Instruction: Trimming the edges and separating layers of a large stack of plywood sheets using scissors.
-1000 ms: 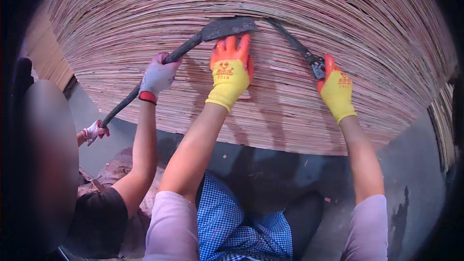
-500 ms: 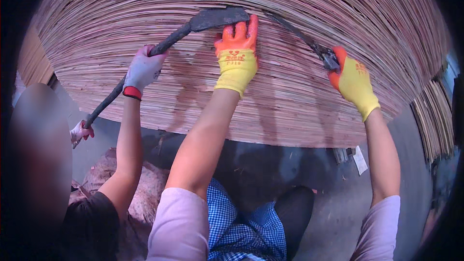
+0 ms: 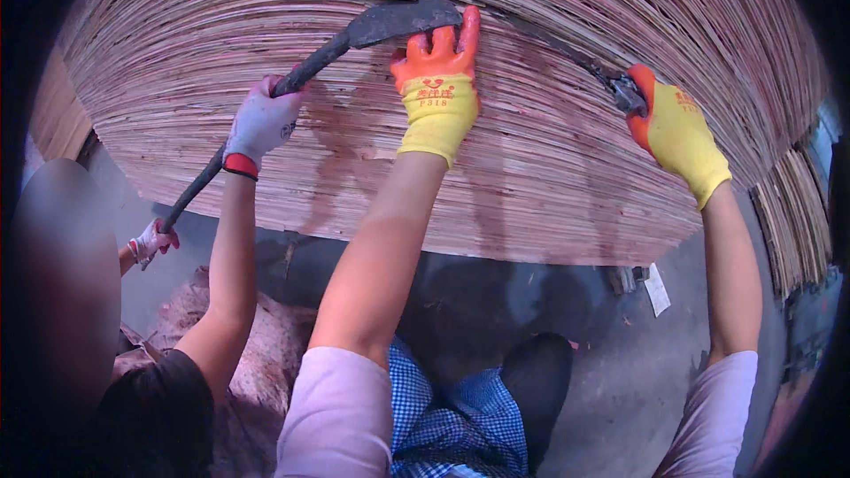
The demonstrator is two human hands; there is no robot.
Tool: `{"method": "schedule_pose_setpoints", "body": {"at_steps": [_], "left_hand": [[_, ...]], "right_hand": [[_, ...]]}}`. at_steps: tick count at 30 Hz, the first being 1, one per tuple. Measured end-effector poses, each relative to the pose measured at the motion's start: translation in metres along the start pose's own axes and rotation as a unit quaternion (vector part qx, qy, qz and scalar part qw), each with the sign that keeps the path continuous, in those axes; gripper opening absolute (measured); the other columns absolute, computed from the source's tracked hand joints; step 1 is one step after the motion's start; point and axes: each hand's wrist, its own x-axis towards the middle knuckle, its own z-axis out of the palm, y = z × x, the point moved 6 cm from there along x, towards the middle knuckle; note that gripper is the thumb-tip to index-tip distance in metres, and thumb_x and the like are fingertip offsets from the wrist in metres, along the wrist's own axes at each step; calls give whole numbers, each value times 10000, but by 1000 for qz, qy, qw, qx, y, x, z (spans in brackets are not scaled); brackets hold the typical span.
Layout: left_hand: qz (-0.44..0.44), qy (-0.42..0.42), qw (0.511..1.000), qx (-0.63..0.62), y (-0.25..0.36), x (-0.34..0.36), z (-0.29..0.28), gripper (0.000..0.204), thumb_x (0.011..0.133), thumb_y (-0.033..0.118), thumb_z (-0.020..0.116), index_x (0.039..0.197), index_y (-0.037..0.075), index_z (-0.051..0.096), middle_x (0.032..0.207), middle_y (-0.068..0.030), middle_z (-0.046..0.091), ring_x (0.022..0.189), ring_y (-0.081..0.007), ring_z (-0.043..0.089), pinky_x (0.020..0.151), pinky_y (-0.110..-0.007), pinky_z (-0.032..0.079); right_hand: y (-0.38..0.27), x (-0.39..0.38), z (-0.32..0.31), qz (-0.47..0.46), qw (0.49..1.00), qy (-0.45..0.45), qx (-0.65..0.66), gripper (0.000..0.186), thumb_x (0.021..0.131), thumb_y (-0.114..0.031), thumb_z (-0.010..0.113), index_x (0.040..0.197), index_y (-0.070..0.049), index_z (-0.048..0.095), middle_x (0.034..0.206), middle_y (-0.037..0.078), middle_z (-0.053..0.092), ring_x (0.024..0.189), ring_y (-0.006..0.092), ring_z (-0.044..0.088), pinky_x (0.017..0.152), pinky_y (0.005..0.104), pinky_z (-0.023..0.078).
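Note:
A tall stack of thin wood veneer sheets [image 3: 549,168] fills the view with its layered edges. My left hand [image 3: 434,93], in a yellow and orange glove, presses its outstretched fingers against those edges. Those fingers meet the right end of a dark, flat shovel-like blade [image 3: 403,23]. A co-worker's gloved hands [image 3: 263,119] grip that tool's long dark handle, and its blade tip lies along a gap between sheets. On the right, my right hand [image 3: 677,128] is closed round the dirty grip of a long, dark knife-like tool [image 3: 571,55]. Its thin blade runs left into the gap.
The co-worker sits close on my left, beside a pinkish, crumpled sack [image 3: 274,336]. Another stack of sheets [image 3: 797,226] stands at the far right. A white slip of paper [image 3: 657,290] lies on the grey floor [image 3: 611,372].
My right hand has moved right and slightly up with the knife-like tool. My left fingers and the co-worker's blade sit a little higher along the stack.

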Motion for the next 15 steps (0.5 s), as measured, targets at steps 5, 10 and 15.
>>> {"method": "schedule_pose_setpoints", "body": {"at_steps": [5, 10, 15], "left_hand": [[-39, 53, 998, 15, 1, -2, 6, 788, 716, 168, 732, 1454, 289, 483, 1363, -73, 530, 1162, -358, 519, 850, -563, 441], [-30, 48, 998, 8, 0, -2, 11, 840, 686, 154, 744, 1459, 320, 460, 1401, -58, 505, 1198, -380, 502, 880, -560, 438], [-14, 39, 999, 16, -7, -1, 11, 898, 667, 154, 753, 1479, 361, 432, 1422, -40, 486, 1212, -392, 499, 888, -555, 439]], "right_hand": [[-18, 5, 26, -22, 998, 34, -42, 327, 817, -148, 649, 1108, -34, 554, 866, 222, 683, 870, 416, 670, 745, 514, 528], [-35, -11, 59, 55, 998, 35, 24, 342, 839, -163, 662, 1108, -22, 505, 838, 211, 680, 784, 444, 668, 702, 524, 531], [-48, -18, 61, 66, 995, 59, 35, 334, 844, -167, 662, 1107, -31, 509, 817, 214, 688, 776, 443, 673, 697, 529, 527]]}}
